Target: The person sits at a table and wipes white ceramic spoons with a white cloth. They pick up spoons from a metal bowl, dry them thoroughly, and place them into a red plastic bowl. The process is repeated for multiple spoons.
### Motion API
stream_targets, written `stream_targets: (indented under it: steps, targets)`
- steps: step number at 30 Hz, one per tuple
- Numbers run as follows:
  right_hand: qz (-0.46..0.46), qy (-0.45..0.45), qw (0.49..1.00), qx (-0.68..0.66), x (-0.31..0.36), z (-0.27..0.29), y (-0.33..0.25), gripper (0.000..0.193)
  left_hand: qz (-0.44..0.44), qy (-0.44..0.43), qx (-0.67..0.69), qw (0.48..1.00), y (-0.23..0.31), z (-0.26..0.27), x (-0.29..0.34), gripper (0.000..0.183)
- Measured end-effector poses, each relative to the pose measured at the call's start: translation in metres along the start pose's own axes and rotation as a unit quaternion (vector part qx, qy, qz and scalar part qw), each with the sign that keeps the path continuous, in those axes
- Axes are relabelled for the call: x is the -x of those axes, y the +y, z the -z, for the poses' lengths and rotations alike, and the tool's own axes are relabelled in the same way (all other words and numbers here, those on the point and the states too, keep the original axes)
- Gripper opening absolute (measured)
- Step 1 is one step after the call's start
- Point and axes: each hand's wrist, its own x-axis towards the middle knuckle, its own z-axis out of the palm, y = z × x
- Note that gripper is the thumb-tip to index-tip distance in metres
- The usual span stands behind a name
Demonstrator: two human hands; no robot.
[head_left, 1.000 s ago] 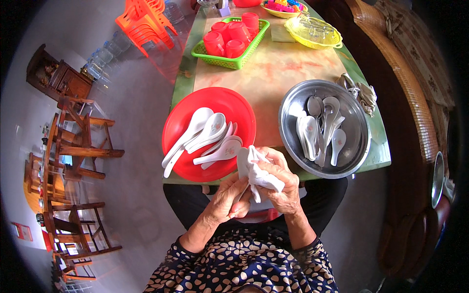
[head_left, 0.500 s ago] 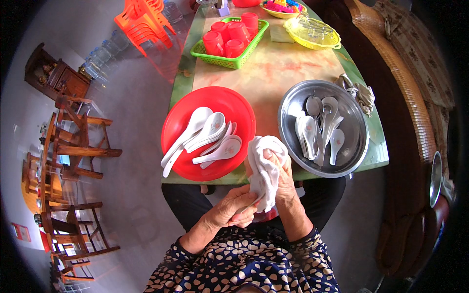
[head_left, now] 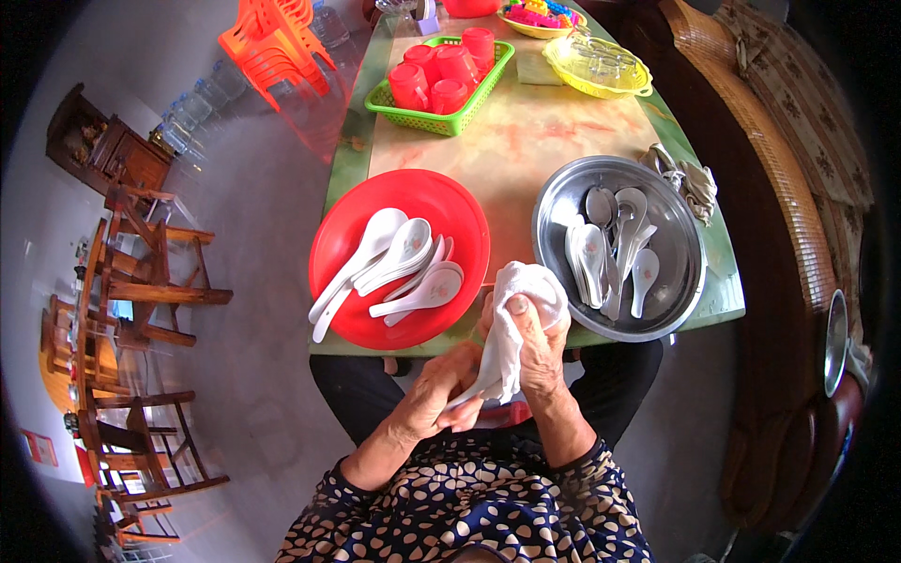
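At the table's near edge my right hand (head_left: 535,342) grips a white cloth (head_left: 511,342), its thumb pressed on the folds. The cloth is bunched round the upper end of a white spoon (head_left: 462,398), and the spoon's bowl is hidden inside it. My left hand (head_left: 446,385) is closed on the spoon's handle, lower and to the left. Several white spoons (head_left: 404,251) lie in a red basin (head_left: 347,211) on the left. On the right, a steel basin (head_left: 674,300) holds more white spoons (head_left: 645,272) and a metal spoon (head_left: 601,205).
Red mugs (head_left: 457,66) stand in a green basket (head_left: 450,125) farther back on the table (head_left: 544,136). Beside it is a yellow basket (head_left: 601,66) of clear glasses. A crumpled greyish cloth (head_left: 696,192) lies at the right edge. A wooden bench (head_left: 751,122) runs along the right.
My right hand and the cloth have turned and shifted slightly right, with the cloth's tail now stretched down toward my left hand. My left hand keeps the handle. The basins' contents look unchanged.
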Motion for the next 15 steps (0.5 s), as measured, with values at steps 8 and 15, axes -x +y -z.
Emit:
stream_targets:
  steps: [8, 15]
  targets:
    - [0.1, 0.045, 0.976, 0.187, -0.015, -0.006, -0.002, 0.023, -0.143, 0.085, -0.195, 0.967, 0.0, -0.013, 0.005, 0.02]
    - [0.178, -0.011, 0.932, 0.316, 0.01, -0.011, -0.005, 0.034, -0.174, 0.144, -0.265, 0.937, -0.005, -0.01, 0.001, 0.02]
